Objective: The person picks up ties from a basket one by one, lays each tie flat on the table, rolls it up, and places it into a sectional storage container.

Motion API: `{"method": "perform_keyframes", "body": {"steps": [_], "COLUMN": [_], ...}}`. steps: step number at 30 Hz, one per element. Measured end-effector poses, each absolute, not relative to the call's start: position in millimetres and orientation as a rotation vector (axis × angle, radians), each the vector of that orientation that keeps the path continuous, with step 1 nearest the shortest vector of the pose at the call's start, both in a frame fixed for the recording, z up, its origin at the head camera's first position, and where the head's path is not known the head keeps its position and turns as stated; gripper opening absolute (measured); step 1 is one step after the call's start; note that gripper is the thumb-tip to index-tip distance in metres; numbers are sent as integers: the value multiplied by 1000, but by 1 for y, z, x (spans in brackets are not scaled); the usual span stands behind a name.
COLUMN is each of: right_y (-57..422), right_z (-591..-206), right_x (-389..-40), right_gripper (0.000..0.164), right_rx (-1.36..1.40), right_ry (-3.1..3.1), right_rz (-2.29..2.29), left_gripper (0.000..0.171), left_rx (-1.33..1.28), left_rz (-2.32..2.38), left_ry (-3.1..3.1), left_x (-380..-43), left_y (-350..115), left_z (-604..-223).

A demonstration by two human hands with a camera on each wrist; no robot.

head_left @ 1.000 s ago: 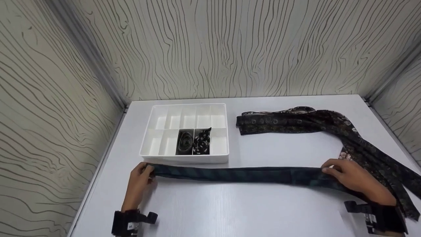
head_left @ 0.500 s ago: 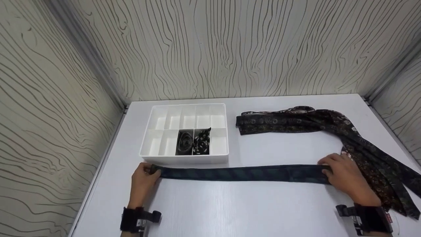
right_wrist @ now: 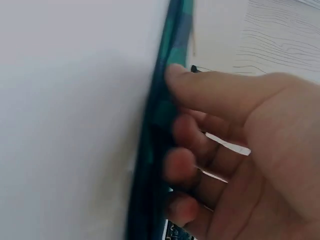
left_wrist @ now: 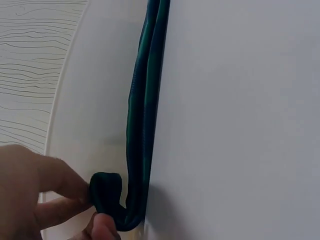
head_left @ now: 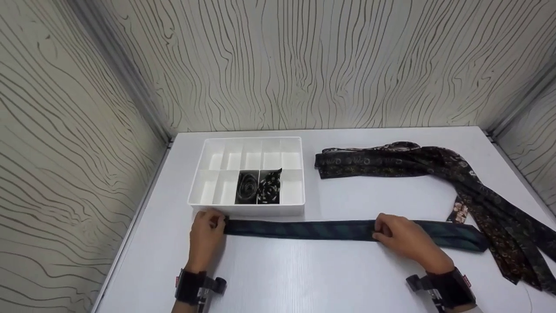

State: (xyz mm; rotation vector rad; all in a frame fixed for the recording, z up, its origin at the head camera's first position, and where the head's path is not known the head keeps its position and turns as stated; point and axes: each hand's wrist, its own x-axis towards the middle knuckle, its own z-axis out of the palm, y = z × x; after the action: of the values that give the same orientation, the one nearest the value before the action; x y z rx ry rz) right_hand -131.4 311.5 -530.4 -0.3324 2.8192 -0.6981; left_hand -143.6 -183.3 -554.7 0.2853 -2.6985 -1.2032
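A dark green and navy necktie [head_left: 299, 230] lies stretched crosswise on the white table, folded lengthwise into layers. At its left end my left hand [head_left: 205, 237] pinches the cloth. The left wrist view shows this end of the necktie [left_wrist: 106, 187] bent up into a small curl between thumb and fingers. Farther right along the strip, my right hand [head_left: 404, 241] holds the necktie by its edges, and the wider folded end extends past it to the right. In the right wrist view the thumb lies on the necktie [right_wrist: 160, 112], with curled fingers along its side.
Behind the necktie stands a white compartment box [head_left: 247, 210]. Two of its front compartments hold a rolled black tie [head_left: 246, 188] and a rolled black patterned tie [head_left: 269, 188]. Several dark patterned ties [head_left: 369, 165] lie at the back right, trailing toward the right edge.
My right hand has slid left along the necktie, uncovering its right end. My left hand has shifted slightly right, and the left end is now curled in its fingers.
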Motion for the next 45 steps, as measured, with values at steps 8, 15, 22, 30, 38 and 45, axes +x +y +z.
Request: {"method": "perform_keyframes", "body": {"steps": [8,15,22,30,38,45], "right_y": [294,268,246,195,138,108], "right_z": [-528,-532,-531,-528,-539,-548], "right_x": [-129,-130,-132,-137,-138,-140], "right_gripper": [10,9,10,4,28,55], "right_rx": [-338,-404,-487,-708,-1113,-1281], "right_ry": [2870,2812,2816,2781,2780,2691], "right_rz": [-669,-706,-744,-783,-792,-752], "left_gripper": [28,18,14,33,35,48], "left_rx": [367,192,226,177,-40,-432], "left_rz": [-1251,-1262,-1237,-1348,-1375,-1310], "left_ry": [-2719,-2658,-2686,-2676,-2733,-2836], "left_x": [-144,-142,-138,-135,-131,-134], "left_y": [-171,-151,-141,-126,-115,-130], "left_z": [-555,-557,-558,-560,-555,-551]}}
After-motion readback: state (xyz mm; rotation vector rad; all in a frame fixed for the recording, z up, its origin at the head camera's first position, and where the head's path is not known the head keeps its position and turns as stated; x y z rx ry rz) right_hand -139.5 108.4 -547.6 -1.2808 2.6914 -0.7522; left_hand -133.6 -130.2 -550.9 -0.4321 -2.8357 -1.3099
